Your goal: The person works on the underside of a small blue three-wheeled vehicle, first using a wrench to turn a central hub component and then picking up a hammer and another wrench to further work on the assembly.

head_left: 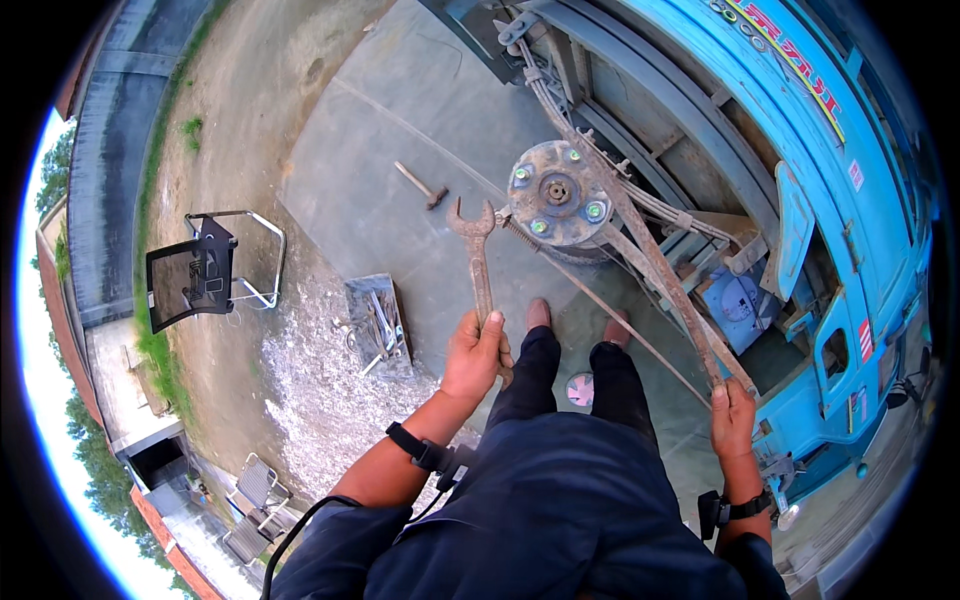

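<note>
My left hand (476, 356) is closed around the shaft of a large rusty open-end wrench (481, 275), its jaw pointing away from me. My right hand (734, 418) is closed at the near end of a long, rusty flat bar (655, 255), beside the blue truck (850, 200). The bar slants up past a round wheel hub (557, 192) with several green-marked nuts on its face. Whether the bar's far end is fixed to the truck, I cannot tell. A thin rod (620, 317) runs from near the hub toward my right hand.
A hammer (413, 179) lies on the concrete left of the hub. Nearer stands a grey metal tray (366, 282) of wrenches. A black chair (205, 272) stands further left. Between my feet is a small pink round object (580, 389). The truck body borders my right.
</note>
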Demonstrator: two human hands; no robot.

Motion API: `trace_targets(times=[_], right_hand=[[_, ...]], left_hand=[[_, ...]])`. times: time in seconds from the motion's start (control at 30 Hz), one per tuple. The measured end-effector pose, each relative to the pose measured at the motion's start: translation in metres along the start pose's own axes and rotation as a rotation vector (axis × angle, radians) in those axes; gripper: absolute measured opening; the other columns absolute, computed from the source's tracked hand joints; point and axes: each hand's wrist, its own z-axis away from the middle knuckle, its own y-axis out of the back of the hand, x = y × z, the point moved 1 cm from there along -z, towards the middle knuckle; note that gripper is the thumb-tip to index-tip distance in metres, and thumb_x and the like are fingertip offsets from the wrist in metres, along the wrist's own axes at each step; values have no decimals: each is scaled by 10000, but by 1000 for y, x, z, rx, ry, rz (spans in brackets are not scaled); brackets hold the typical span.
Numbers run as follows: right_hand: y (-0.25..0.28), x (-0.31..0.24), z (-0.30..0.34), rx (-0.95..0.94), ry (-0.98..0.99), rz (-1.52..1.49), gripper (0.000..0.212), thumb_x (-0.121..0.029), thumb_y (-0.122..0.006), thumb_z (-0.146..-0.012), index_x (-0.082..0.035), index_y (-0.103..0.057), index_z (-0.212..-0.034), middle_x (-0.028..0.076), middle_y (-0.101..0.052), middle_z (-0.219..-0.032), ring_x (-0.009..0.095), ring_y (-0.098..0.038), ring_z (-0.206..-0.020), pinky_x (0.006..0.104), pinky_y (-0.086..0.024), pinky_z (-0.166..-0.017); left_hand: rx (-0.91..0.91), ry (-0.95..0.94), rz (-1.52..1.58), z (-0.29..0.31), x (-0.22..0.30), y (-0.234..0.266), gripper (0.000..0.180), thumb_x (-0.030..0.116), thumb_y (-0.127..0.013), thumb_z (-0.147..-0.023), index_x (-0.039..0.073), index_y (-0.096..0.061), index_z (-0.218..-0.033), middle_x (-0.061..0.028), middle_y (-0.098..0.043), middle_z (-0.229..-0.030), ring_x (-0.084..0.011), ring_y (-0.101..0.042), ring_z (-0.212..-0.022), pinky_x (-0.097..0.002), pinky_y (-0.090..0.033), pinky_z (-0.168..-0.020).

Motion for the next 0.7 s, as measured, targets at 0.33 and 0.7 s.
trace_targets(times=[0.33,0.7], right_hand=[[-38,-90,-32,-192,101,25,273,-273,-578,-973,-27,-575,-855,190,-536,-734,409,-570,-682,422,-451,-605],[-162,-147,-57,-623,19,133,355,-408,-569,-951,-55,-604,-973,224,-661,-874,450,-628,-854,506,-495,-718]], left_hand=[[-43,192,137,-15,-33,58,189,197,-535,-1016,30,-511,-1099,-81,-577,-805,-183,-609,-670,-338,-529,-553],[-163,510,302,-54,-65,141,114,51,-546,-916,-3,-540,-1017,-115,-604,-845,-221,-628,-717,-353,-539,-591]])
